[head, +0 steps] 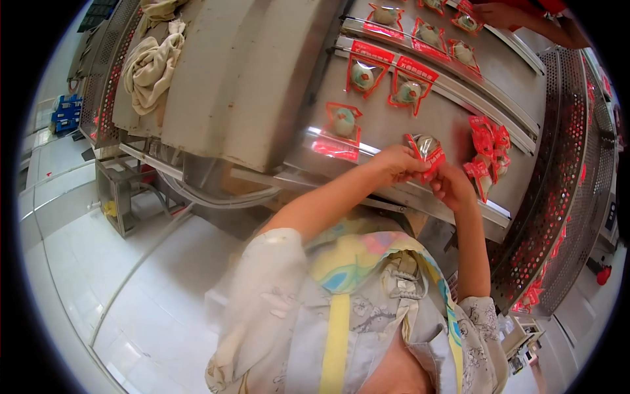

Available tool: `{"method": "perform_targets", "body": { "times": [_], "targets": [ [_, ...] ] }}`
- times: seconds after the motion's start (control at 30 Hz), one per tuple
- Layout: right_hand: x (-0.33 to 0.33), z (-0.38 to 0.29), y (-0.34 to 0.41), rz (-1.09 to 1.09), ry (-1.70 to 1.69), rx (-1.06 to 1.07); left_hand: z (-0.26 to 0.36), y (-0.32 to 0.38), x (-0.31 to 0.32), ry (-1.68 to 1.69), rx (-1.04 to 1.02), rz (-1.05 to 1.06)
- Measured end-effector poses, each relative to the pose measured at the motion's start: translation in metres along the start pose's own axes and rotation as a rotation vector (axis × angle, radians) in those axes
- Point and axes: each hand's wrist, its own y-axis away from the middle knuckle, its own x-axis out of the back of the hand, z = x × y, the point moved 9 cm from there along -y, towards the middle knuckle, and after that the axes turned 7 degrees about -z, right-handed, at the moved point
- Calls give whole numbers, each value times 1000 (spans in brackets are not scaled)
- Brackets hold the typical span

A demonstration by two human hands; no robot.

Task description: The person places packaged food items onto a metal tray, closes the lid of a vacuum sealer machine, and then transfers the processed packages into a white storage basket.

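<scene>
Between my two hands is a red-and-clear plastic pouch (427, 147) with an egg-shaped item inside. My left hand (401, 165) pinches its red end from the left, and my right hand (454, 186) grips the same end from the right. The pouch is just above the near sealing bar (371, 149) of a steel packing machine, apparently a vacuum sealer. Left of my hands, another pouch (344, 123) with a pale green egg lies with its red end across that bar. A loose pile of filled red pouches (487, 152) sits to the right of my right hand.
Two egg pouches (364, 76) (409, 91) lie along the middle bar, with several more beyond. Another person's hand (494, 16) touches a far pouch. A perforated metal trough (536, 207) edges the right side. A raised steel cover (236, 83) and cloths (152, 71) are at left.
</scene>
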Motion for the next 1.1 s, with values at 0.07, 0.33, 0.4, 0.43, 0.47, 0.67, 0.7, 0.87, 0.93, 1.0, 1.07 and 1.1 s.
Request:
{"method": "perform_targets", "body": {
  "times": [0.07, 0.33, 0.4, 0.43, 0.47, 0.67, 0.7, 0.87, 0.93, 1.0, 1.07, 1.1],
  "targets": [
    [2, 3, -4, -28, -111, -22, 7, 1, 7, -73, -26, -21],
    [-5, -40, -22, 248, 827, 318, 84, 50, 43, -1113, -310, 351],
    [-11, -42, -31, 294, 927, 353, 91, 55, 44, -1231, -353, 429],
    [-14, -42, -34, 329, 992, 341, 92, 55, 48, -1383, -358, 515],
    [-16, -41, -36, 364, 1057, 328, 94, 56, 50, -1534, -364, 602],
    [-36, -26, -37, 407, 1217, 460, 85, 51, 53, -1850, -127, 600],
    [-36, -25, -36, 408, 1214, 460, 83, 50, 56, -1852, -126, 598],
    [-14, -10, -53, 219, 908, 204, 82, 54, 58, -1676, -194, 492],
    [-2, -8, -62, 235, 875, 203, 85, 55, 65, -1611, -220, 530],
    [0, -8, -64, 245, 842, 202, 86, 53, 72, -1543, -241, 571],
    [-10, -12, -65, 259, 1040, 147, 87, 52, 74, -1560, -253, 626],
    [-14, -14, -63, 261, 1037, 147, 86, 51, 73, -1562, -252, 622]
  ]
}}
